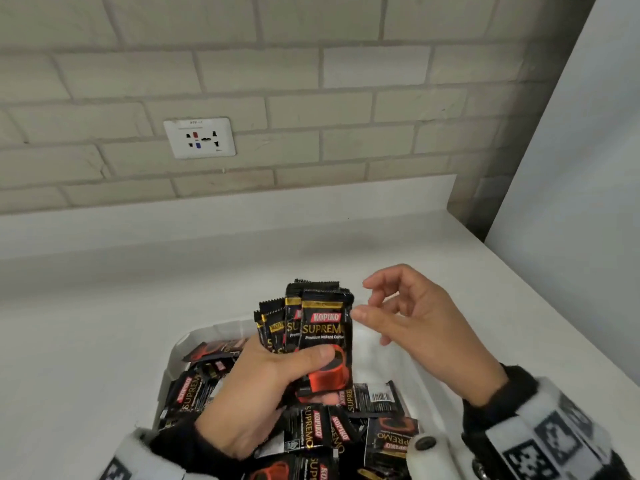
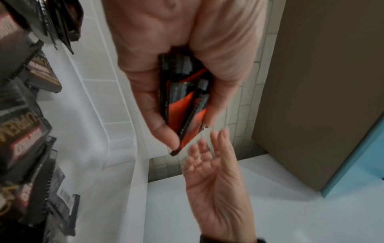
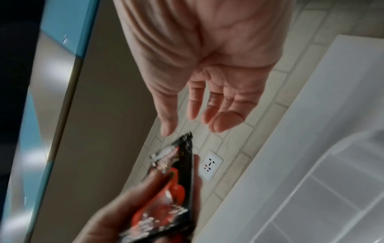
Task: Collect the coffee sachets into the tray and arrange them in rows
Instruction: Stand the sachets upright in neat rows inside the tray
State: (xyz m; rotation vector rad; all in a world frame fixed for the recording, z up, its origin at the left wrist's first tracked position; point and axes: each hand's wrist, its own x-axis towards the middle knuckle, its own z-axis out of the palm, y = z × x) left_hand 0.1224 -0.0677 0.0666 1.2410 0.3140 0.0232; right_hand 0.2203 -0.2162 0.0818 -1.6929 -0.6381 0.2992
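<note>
A: The fingers (image 1: 313, 358) of the left hand (image 1: 256, 393) are curled round a bundle of sachets (image 1: 311, 334), which is held upright above the tray (image 1: 175, 355).

B: And the right hand (image 1: 420, 323)?

A: Nothing is held by it. Its fingers (image 1: 367, 315) are loosely bent and spread, just right of the bundle's top edge; whether the edge is touched cannot be told.

B: Where are the other sachets?

A: A loose pile of sachets (image 1: 332, 431) is seen in the near and left part of the white tray, lying at mixed angles. The tray rests on the white table (image 1: 86, 323).

B: Beyond that?

A: A wall socket (image 1: 200, 137) is set in the pale brick wall (image 1: 346, 109) at the far side.
</note>
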